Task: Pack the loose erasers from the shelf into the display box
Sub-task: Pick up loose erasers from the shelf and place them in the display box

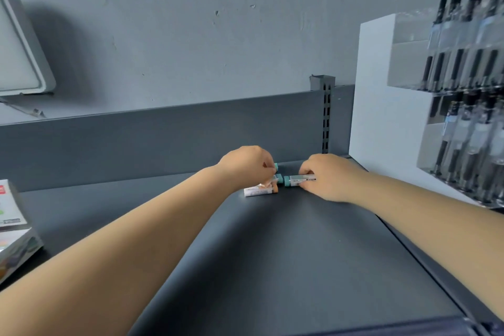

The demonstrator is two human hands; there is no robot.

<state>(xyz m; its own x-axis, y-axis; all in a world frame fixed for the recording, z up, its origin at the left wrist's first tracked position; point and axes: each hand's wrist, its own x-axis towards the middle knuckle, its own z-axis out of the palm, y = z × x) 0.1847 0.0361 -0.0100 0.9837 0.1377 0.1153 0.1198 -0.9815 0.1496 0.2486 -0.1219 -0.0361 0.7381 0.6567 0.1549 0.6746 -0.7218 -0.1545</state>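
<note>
Several loose erasers lie at the back of the dark grey shelf (272, 254), close to the rear panel. My left hand (245, 165) is closed over a small cluster of them; a teal-ended eraser (276, 166) shows at my fingertips. Just below that hand, an orange-ended eraser in a white sleeve (259, 191) lies flat on the shelf. My right hand (330, 176) pinches a teal-ended eraser in a white sleeve (298, 180), held level just above the shelf. A box with printed sides (13, 229) stands at the left edge, only partly in view.
A white display stand full of black pens (463, 90) occupies the right side of the shelf. The rear panel (163, 139) and a slotted upright post (326, 114) back the shelf. A grey-rimmed light fixture (19, 43) hangs on the wall at the left.
</note>
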